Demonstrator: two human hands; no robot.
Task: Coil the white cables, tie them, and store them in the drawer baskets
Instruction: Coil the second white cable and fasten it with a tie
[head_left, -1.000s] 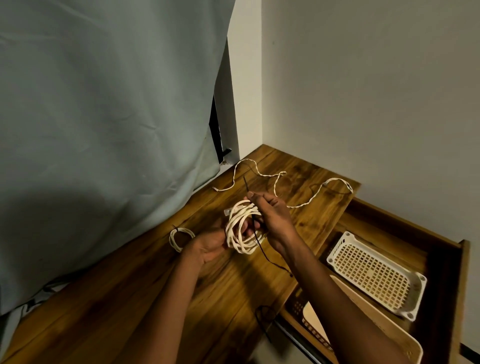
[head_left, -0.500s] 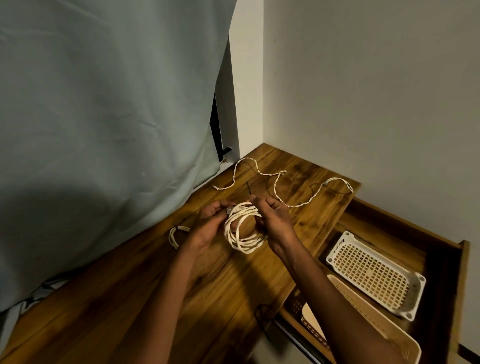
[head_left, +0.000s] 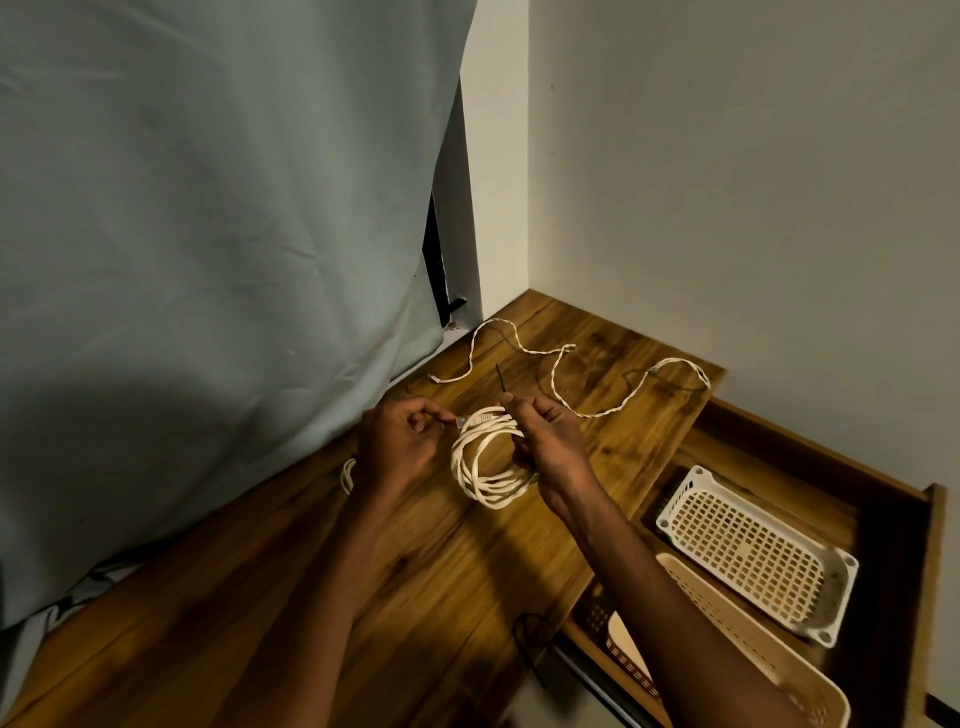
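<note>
A coiled white cable (head_left: 485, 462) hangs above the wooden desk (head_left: 415, 571) between my hands. My right hand (head_left: 540, 436) grips the coil's top right and pinches a thin black tie (head_left: 500, 382) that sticks up from its fingers. My left hand (head_left: 400, 441) pinches something small at the coil's top left, by the cable plug. A loose white twisted cable (head_left: 561, 384) lies uncoiled at the desk's far end. A small tied white coil (head_left: 347, 475) peeks out behind my left wrist. A white basket (head_left: 753, 556) and a beige basket (head_left: 748, 639) sit in the open drawer (head_left: 930, 571).
A grey-green curtain (head_left: 208, 260) hangs along the desk's left side. White walls meet at the far corner. A black cable loop (head_left: 535, 631) lies at the desk's near edge by the drawer. A thin dark wire (head_left: 660, 384) lies near the loose cable's far end.
My left hand has risen from under the coil to its top left and now pinches there. The long black tie tail that hung below the coil is gone from view.
</note>
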